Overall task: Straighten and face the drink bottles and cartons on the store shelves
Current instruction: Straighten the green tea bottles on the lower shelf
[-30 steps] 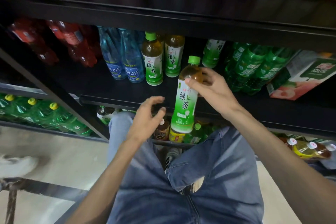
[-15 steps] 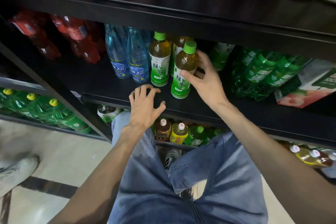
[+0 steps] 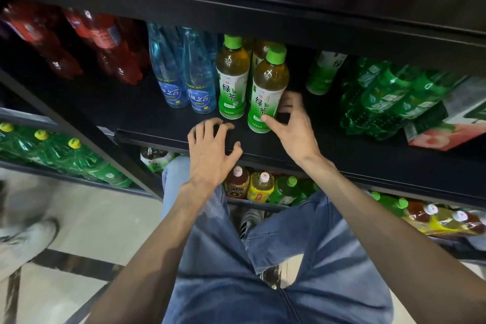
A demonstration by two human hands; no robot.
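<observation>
Fingers of the right hand (image 3: 294,129) pinch the lower label of an upright green tea bottle (image 3: 268,92); just left, the left hand (image 3: 210,150) hovers, fingers spread and curled, empty.

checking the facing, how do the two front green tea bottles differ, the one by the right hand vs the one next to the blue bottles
The green tea bottle by the right hand stands nearer the shelf edge; the green tea bottle beside the blue bottles sits further back. The right hand curls round the first one's base; the second is untouched. Both stand upright with green caps and labels facing out.
</observation>
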